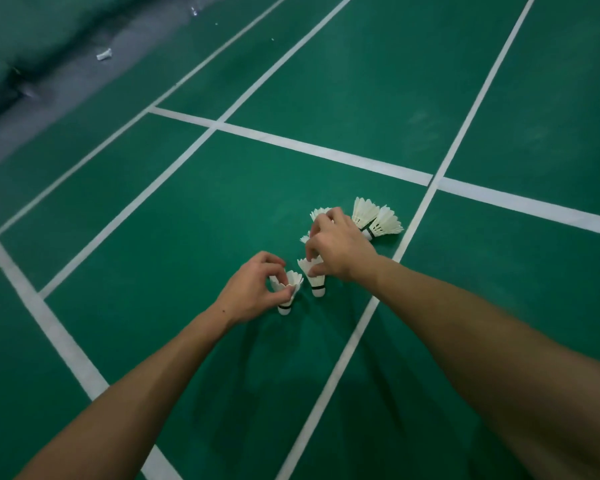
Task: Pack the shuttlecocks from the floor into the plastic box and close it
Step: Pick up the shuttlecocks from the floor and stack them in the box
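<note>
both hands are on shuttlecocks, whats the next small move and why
Probably lift both hands. The left hand pinches one shuttlecock by its feathers, and the right hand pinches another the same way, so both seem secured. Two loose shuttlecocks lie beyond. The box is not in view.

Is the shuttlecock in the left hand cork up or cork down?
Cork down. The left hand pinches the shuttlecock by its feathers, and its white cork points to the floor.
</note>
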{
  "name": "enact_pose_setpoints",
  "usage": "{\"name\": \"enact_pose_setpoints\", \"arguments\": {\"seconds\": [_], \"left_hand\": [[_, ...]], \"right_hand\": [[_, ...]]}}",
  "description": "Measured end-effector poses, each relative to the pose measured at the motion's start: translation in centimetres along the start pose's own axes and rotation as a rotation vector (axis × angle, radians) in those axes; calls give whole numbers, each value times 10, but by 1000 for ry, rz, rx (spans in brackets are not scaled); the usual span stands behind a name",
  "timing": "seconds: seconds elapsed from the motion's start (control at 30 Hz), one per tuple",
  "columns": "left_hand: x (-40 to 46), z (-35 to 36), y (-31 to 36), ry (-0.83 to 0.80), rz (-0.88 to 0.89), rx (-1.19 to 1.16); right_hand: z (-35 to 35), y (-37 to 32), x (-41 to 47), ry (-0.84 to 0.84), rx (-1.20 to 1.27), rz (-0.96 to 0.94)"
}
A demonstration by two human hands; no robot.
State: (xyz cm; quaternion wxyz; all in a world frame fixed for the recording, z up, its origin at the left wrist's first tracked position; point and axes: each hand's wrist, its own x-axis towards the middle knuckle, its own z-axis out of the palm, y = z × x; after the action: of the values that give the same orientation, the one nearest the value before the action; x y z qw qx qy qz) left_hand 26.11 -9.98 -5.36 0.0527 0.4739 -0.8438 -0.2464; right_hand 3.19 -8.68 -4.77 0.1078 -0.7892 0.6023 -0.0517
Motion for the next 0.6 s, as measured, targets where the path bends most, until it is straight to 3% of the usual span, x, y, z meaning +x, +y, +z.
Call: {"name": "enact_pose_setpoints", "arguments": {"seconds": [0.27,0.47,0.6], "left_hand": [[8,1,-6,1,-10,17],[19,-6,6,-16,10,40],[70,-29,35,-55,74,212]], "right_hand": [[-12,19,18,-195,-75,-51],[4,34,6,-88,25,2],[4,38,-7,-34,156,38]]}}
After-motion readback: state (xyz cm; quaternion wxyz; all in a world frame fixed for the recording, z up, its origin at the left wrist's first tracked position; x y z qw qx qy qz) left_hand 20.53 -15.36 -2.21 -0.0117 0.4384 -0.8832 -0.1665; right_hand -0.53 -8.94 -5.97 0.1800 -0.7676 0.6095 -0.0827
